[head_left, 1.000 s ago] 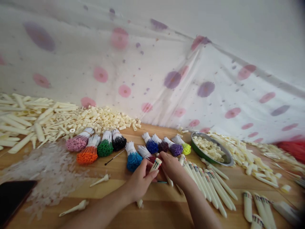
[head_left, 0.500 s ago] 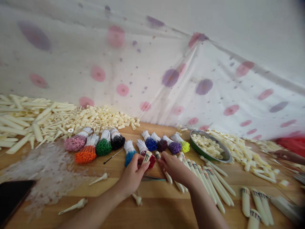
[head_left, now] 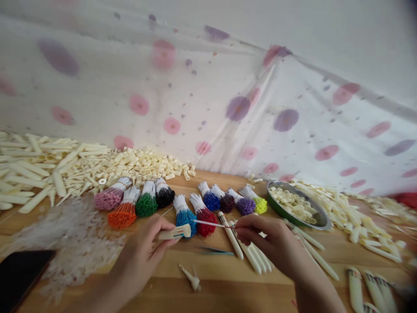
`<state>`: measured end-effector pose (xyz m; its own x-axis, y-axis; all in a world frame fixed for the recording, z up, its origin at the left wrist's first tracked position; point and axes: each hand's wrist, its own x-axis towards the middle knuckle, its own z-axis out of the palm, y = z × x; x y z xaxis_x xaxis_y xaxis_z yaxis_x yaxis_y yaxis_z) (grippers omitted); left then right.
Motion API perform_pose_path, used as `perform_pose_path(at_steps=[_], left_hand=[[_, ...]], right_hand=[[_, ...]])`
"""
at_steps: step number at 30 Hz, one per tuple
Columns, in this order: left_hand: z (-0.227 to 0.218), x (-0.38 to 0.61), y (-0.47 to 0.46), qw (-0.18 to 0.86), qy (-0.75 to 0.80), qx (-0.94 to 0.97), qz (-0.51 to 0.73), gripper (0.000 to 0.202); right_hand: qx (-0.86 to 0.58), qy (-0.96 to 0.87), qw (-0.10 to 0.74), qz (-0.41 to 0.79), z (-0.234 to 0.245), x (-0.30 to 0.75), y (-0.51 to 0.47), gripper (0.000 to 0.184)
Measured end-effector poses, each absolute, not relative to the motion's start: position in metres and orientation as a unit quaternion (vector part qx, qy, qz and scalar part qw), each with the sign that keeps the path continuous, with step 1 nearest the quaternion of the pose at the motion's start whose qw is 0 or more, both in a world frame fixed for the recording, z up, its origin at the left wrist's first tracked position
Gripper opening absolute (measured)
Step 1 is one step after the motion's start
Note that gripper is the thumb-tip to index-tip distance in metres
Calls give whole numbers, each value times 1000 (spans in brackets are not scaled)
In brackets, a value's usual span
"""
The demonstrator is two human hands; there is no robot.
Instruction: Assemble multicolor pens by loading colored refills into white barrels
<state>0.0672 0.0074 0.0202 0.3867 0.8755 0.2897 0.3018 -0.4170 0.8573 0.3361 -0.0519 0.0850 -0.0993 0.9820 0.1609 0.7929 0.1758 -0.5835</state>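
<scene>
My left hand (head_left: 143, 250) is closed on a short cream slotted pen barrel top (head_left: 176, 232), with a blue bit showing at its slots. Pinched in my right hand (head_left: 272, 239) is a thin white pen refill (head_left: 208, 223) with a red end at the fingers. It points left, its free tip close to the barrel top; whether they touch I cannot tell. Just behind stand a blue bundle of refills (head_left: 185, 217) and a red bundle (head_left: 203, 217). Between the hands lie tweezers (head_left: 216, 251) and a cream cone part (head_left: 190, 277).
More coloured refill bundles, such as an orange one (head_left: 122, 213), line the back. Cream barrels (head_left: 35, 174) are heaped at left beside clear plastic bits (head_left: 78, 243) and a dark phone (head_left: 24, 278). At right are a green-sided bowl (head_left: 296, 206) of rings and several multicolour pens (head_left: 355, 287).
My left hand has moved left and laid the barrel top nearly level. My right hand has shifted right and now holds a refill that was not visible in it before.
</scene>
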Motion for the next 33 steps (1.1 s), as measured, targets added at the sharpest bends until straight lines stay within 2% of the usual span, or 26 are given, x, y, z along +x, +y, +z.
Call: perform_pose_path(at_steps=[3, 6, 13, 19, 33], left_hand=[[21, 51, 5, 267, 396, 770, 423, 3], [22, 46, 4, 222, 385, 783, 436, 8], [22, 50, 1, 197, 384, 794, 428, 9], [22, 53, -3, 151, 361, 817, 423, 8], [22, 52, -3, 139, 354, 830, 409, 9]], right_hand=[[-577, -759, 262, 154, 86, 327, -55, 20], [-552, -780, 264, 130, 87, 320, -57, 17], [-527, -813, 228, 96, 81, 312, -56, 18], [-490, -834, 232, 101, 79, 306, -54, 19], [-487, -837, 233, 89, 80, 307, -55, 19]])
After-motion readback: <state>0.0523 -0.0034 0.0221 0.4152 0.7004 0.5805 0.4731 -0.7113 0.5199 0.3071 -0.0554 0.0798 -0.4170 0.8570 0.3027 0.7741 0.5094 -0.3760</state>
